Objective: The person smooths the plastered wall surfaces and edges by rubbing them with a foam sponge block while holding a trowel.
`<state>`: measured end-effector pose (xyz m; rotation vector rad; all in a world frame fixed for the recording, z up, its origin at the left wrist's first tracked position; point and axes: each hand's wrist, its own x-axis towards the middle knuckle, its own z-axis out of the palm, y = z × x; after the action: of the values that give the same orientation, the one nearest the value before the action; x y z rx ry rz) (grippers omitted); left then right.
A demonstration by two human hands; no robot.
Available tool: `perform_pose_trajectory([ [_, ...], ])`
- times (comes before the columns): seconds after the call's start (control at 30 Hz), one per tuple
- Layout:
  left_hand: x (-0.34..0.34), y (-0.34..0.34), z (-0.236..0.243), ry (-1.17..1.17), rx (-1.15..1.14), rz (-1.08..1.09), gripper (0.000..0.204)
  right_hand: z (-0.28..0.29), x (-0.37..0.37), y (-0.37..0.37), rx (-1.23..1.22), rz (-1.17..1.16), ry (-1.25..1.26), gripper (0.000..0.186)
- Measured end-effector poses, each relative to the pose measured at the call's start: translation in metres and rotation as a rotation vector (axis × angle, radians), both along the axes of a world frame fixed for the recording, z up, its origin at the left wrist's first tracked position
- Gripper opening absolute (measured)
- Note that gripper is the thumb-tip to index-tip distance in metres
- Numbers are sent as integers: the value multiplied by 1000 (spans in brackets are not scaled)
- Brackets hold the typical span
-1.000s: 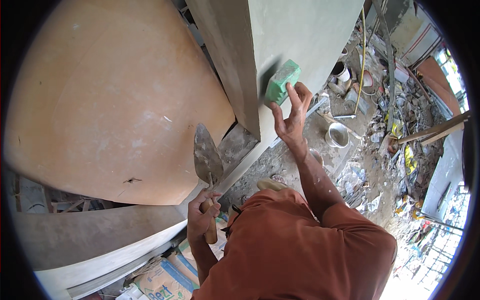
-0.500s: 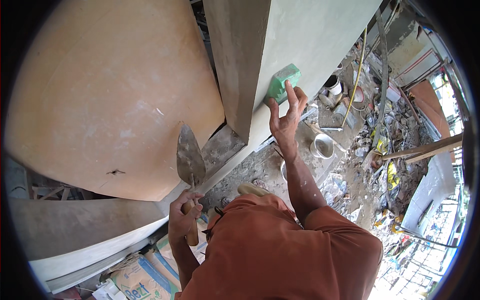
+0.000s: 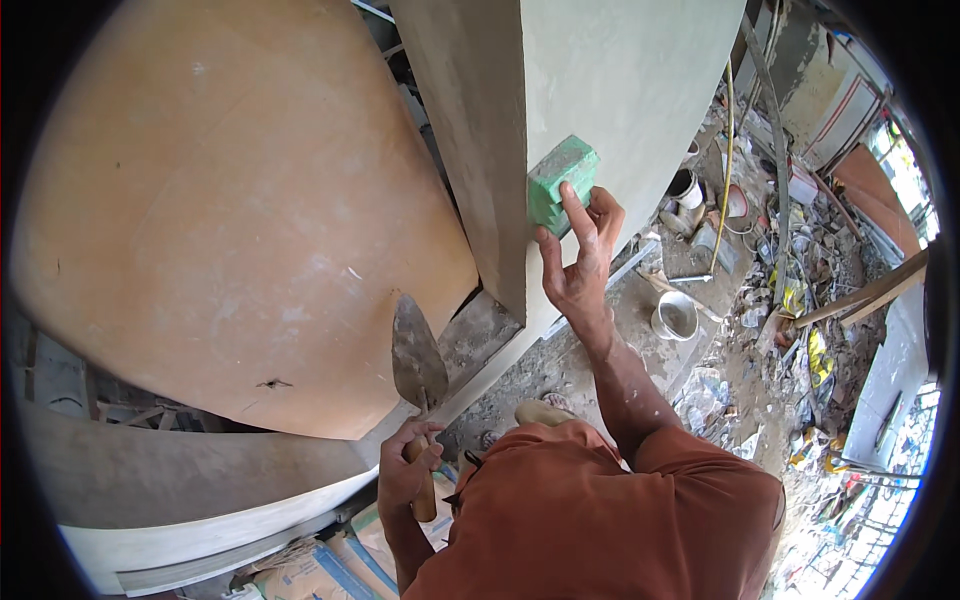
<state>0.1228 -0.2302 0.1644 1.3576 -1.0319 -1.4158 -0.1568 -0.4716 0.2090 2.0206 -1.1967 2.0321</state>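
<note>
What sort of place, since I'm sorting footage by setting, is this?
Probably a building site or renovation: a trowel in the left hand, scattered rubble and a white bucket all suggest it.

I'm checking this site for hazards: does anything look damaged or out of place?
Yes. The tan panel has a ragged dark mark, perhaps a hole, near its lower edge, breaking an otherwise fairly smooth face. At right, rubble lies strewn about, a possible trip hazard. Nothing about the held trowel or green block stands out.
</note>
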Motion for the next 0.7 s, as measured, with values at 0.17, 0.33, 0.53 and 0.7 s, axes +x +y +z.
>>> perform_pose_trajectory([
  [0.17,-2,-1,3,55,-35,35,21,-60,-30,-11,178,-131,-91,72],
  [0.33,1,-7,5,31,-37,-10,21,-6,-11,4,-63,17,-137,69],
  [0.53,-6,-7,12,-49,1,-7,25,67,2,13,-44,18,13,68],
  [0.7,0,-5,2,-16,-16,62,23,24,-13,4,60,-7,-63,71],
])
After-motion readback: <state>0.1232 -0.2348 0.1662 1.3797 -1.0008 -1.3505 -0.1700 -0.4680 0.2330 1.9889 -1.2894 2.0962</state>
